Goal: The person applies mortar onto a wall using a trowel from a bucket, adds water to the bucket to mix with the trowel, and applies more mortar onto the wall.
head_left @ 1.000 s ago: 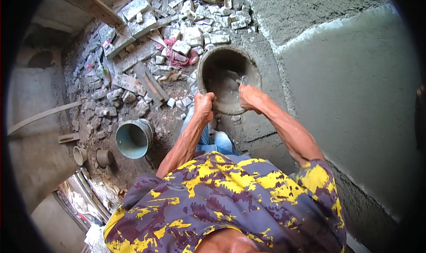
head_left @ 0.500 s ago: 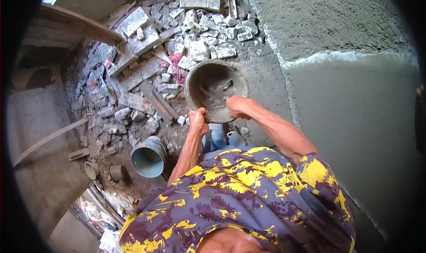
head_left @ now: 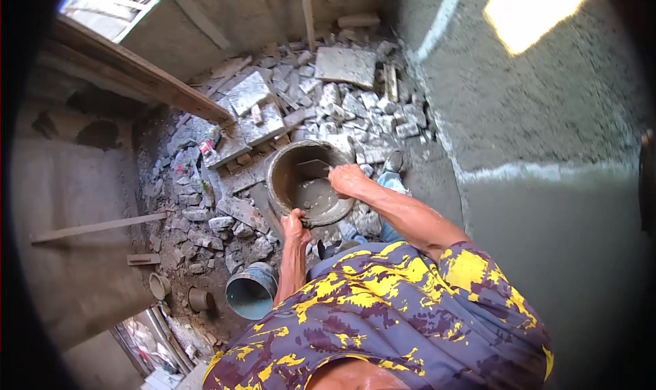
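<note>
A round, mortar-crusted bucket (head_left: 275, 197) is tilted in front of me, with wet grey mortar (head_left: 316, 197) in its bottom. My left hand (head_left: 295, 227) is closed over the near-left part of its rim. Over the right side of the opening, my right hand (head_left: 347, 181) is wrapped round the handle of a trowel (head_left: 316, 162). The trowel's thin bent shank points left inside the bucket; I cannot make out its blade.
Broken masonry rubble (head_left: 342, 106) covers the floor beyond and left of the bucket. A blue-grey bucket (head_left: 251, 291) lies tipped near my left arm, beside two small pots (head_left: 200, 299). On the right rises a wall with a smooth grey coat (head_left: 533, 253). A wooden beam (head_left: 143, 69) slants across upper left.
The view has tilted up, showing more of the far wall and a bright patch. My right hand has shifted with the trowel toward the bucket's far right rim. My left hand still grips the rim.
</note>
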`<state>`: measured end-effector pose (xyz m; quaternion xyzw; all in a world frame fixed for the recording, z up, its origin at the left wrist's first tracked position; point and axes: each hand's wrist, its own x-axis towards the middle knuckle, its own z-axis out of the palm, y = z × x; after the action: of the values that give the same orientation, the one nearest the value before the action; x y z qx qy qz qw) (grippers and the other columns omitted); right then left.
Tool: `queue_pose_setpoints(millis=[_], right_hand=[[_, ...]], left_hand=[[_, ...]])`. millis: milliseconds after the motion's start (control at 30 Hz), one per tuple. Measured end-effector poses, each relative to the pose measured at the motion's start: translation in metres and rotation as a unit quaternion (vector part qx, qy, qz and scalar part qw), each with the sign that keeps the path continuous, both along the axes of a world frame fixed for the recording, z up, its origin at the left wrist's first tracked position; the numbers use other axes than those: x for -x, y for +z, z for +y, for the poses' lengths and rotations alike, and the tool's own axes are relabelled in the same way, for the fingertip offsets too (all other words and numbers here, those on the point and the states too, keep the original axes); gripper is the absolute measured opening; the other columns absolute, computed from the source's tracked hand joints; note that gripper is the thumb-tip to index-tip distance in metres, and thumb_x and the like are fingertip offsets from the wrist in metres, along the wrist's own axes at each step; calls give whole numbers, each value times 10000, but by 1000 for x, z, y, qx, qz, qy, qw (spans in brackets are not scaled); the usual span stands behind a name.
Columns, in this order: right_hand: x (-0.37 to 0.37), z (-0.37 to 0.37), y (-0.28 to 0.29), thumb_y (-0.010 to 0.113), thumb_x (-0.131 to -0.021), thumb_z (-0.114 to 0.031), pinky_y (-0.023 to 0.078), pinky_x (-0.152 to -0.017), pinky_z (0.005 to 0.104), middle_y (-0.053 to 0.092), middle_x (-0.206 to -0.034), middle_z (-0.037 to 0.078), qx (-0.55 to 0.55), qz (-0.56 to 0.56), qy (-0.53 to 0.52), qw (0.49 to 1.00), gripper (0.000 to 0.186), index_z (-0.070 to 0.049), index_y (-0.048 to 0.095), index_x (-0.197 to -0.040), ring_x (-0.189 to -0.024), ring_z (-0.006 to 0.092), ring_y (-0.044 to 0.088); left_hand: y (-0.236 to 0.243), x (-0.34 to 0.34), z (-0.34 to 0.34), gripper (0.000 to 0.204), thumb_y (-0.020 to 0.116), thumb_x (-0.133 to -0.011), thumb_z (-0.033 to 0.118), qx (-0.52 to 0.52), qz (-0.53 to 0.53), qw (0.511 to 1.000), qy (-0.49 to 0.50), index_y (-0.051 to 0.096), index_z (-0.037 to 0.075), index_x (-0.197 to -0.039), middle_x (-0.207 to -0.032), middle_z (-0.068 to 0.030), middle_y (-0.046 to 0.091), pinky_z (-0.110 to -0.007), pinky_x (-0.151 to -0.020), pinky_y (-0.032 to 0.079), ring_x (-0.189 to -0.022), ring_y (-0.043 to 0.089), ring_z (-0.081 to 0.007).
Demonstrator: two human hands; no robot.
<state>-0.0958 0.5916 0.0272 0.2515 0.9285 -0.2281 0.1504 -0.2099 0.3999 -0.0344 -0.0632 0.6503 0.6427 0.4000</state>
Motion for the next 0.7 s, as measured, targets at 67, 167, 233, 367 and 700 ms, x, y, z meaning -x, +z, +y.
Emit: queue_pose_setpoints(millis=[67, 167, 233, 367, 700], right_hand=[[17, 20, -30, 699, -689, -195, 551, -645, 433, 688, -808, 170, 31, 0, 101, 994, 192, -25, 700, -779, -719, 332, 677], [20, 76, -64, 701, -675, -270, 541, -633, 430, 643, -686, 210, 57, 50, 252, 965, 266, -9, 671, -636, -670, 332, 660], [14, 119, -36, 669, -694, -256, 534, -625, 434, 640, -677, 204, 86, -10, 317, 944, 240, -18, 675, -659, -665, 325, 662], [7, 229, -5, 578, -763, -205, 534, -602, 473, 640, -663, 209, -73, 93, 278, 953, 207, -28, 682, -737, -663, 344, 673], [1, 458, 19, 610, -742, -197, 484, -524, 371, 675, -766, 88, 47, -148, 157, 975, 186, -84, 718, -843, -703, 222, 635]], left_hand=[[3, -1, 21, 221, 565, -636, 6, 20, 38, 999, -17, 582, -23, -854, -744, -57, 558, -317, -555, 466, -639, 555, -180], [2, -13, 76, 262, 577, -632, 15, 65, 56, 995, 55, 598, -41, -888, -752, -61, 563, -339, -561, 488, -632, 554, -190], [8, -26, 105, 281, 572, -646, -2, 5, -88, 992, 88, 600, -41, -923, -800, -77, 587, -348, -613, 524, -687, 570, -195], [-19, -40, 188, 149, 564, -691, 47, -47, 16, 987, 153, 631, -11, -812, -711, -81, 591, -354, -495, 457, -615, 574, -212], [24, -24, 418, 404, 525, -626, -48, -115, -27, 993, 7, 554, 24, -1022, -843, -27, 542, -298, -629, 440, -723, 506, -165]])
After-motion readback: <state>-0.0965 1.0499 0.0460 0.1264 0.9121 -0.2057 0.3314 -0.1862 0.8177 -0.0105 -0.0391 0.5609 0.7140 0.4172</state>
